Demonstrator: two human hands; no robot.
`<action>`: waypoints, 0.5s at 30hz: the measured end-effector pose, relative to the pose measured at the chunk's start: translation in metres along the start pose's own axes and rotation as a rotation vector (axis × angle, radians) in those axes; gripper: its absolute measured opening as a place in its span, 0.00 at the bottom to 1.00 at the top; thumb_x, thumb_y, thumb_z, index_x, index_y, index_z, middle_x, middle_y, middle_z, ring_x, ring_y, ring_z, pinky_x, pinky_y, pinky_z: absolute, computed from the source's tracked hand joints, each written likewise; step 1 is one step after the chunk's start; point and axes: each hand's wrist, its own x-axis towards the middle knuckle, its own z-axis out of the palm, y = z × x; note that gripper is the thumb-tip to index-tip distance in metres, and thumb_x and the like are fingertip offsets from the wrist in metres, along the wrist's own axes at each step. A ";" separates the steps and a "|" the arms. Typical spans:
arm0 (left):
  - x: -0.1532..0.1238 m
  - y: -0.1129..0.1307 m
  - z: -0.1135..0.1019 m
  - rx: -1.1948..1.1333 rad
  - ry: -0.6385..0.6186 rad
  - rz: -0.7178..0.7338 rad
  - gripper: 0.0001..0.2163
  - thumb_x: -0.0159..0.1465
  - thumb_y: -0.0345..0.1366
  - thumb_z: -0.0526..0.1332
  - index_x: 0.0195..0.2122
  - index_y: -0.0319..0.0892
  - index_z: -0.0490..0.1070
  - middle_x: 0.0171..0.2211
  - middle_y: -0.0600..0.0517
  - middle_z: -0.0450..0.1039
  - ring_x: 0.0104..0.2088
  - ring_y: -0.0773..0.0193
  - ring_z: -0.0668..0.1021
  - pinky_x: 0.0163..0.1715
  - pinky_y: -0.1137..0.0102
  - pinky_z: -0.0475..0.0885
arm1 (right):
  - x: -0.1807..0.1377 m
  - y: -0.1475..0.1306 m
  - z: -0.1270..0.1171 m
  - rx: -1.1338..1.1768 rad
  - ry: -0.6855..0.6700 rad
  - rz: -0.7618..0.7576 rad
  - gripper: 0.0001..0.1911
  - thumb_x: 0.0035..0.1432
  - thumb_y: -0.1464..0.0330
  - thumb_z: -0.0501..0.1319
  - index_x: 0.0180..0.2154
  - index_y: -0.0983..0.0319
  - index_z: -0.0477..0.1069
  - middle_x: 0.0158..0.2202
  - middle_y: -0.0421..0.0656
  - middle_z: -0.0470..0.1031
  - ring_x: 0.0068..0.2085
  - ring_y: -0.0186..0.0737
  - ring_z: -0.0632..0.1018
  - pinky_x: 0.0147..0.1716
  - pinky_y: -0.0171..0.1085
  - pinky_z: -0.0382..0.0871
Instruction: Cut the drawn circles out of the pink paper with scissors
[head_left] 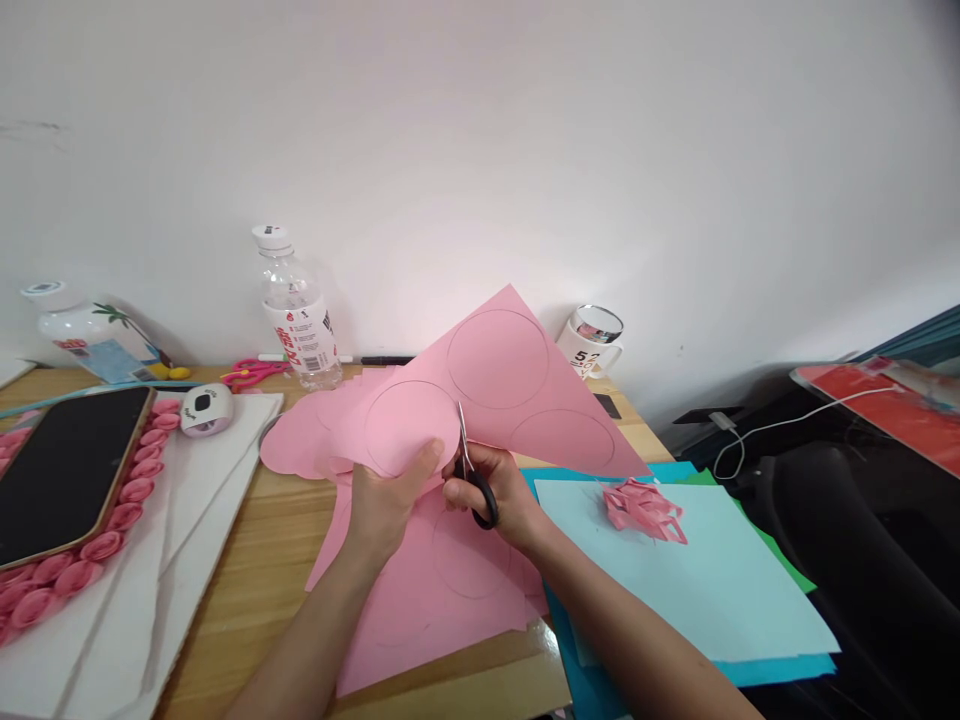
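My left hand point(390, 500) pinches a sheet of pink paper point(499, 365) near its lower edge, thumb on top. Pencilled circles are drawn on this raised sheet, and one of them lies right by the thumb. In my right hand point(502, 490) are black-handled scissors point(466, 450), their blades pointing up at the rim of that circle, where the paper is partly cut. Cut pink paper rounds point(300, 440) lie to the left of the hands. Beneath both hands more pink sheets point(420, 620) with drawn circles rest on the wooden table.
A phone point(71, 475) lies on pink paper roses point(101, 545) at the left, beside a white device point(206, 410). Along the wall stand a clear bottle point(304, 330), a white bottle point(97, 330) and a mug point(591, 340). Pink scraps point(643, 510) lie on pale blue paper point(720, 590).
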 end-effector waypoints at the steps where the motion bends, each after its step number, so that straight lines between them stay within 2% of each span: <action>1: 0.000 0.000 0.000 0.005 0.003 -0.001 0.13 0.44 0.36 0.68 0.30 0.35 0.73 0.30 0.45 0.79 0.30 0.58 0.80 0.30 0.67 0.76 | 0.000 0.000 0.000 0.000 -0.003 0.001 0.16 0.46 0.58 0.67 0.24 0.62 0.66 0.17 0.35 0.62 0.20 0.30 0.63 0.22 0.33 0.58; 15: 0.000 -0.003 -0.002 0.051 0.022 -0.012 0.15 0.46 0.41 0.67 0.32 0.37 0.73 0.32 0.46 0.79 0.34 0.58 0.79 0.32 0.68 0.74 | -0.001 -0.006 0.003 0.002 -0.008 0.012 0.16 0.46 0.59 0.67 0.22 0.62 0.64 0.16 0.34 0.61 0.19 0.29 0.62 0.20 0.31 0.55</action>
